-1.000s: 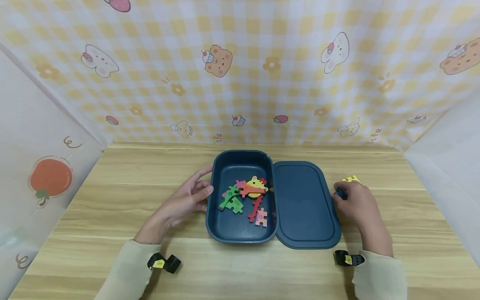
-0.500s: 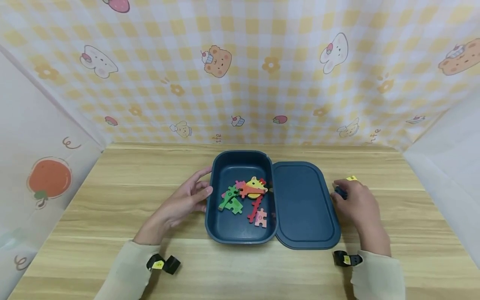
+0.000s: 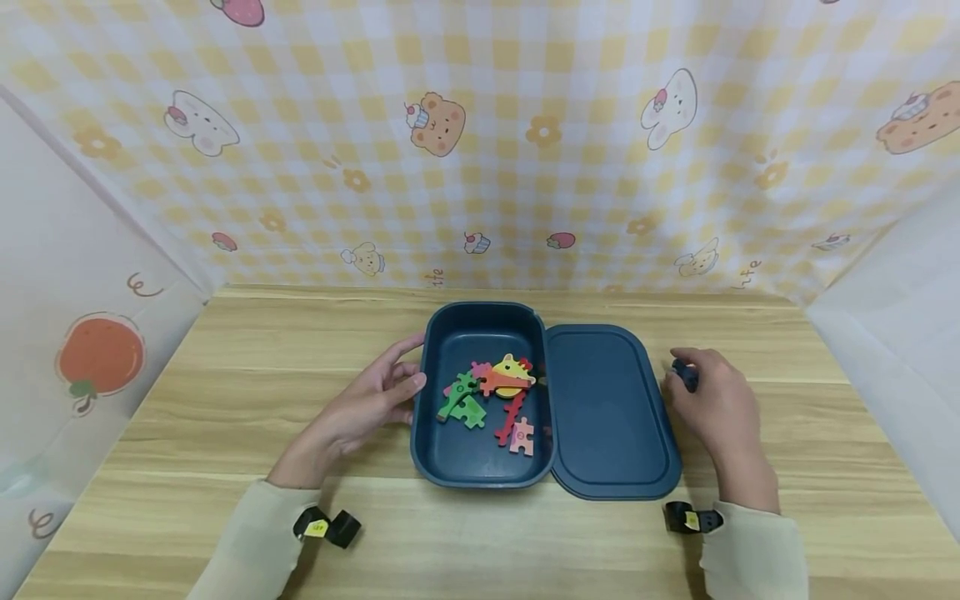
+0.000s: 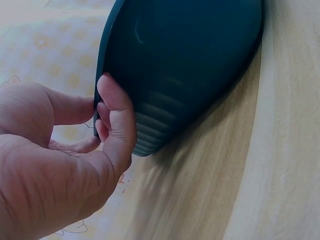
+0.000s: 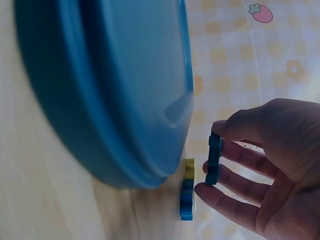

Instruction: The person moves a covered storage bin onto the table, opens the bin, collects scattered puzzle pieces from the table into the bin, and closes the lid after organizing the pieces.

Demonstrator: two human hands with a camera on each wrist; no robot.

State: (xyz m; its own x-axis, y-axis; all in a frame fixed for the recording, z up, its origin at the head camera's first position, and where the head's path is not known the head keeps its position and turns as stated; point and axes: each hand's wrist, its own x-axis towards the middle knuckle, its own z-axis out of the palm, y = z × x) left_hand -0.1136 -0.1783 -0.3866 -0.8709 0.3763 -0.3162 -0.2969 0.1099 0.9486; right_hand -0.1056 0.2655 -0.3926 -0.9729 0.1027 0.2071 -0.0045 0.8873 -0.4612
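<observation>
At the left side of a dark blue box, my left hand rests its fingertips along the outer wall and rim. Its fingers are loosely bent, with none reaching over into the box, and the left wrist view shows the fingertips against the ribbed wall. On the far right, my right hand pinches a dark blue puzzle piece between thumb and fingers. That piece stands on edge in the right wrist view. Beyond it lie a yellow piece and a blue piece, both hidden in the head view.
Inside the box are several puzzle pieces: a yellow giraffe-head piece, green pieces, a red one and a pink one. The flat dark blue lid lies between the box and my right hand. A checked curtain hangs behind the table.
My right hand has shifted slightly, with the dark blue puzzle piece now showing more at its fingertips. The yellow piece seen behind that hand is now covered. The left hand stays put.
</observation>
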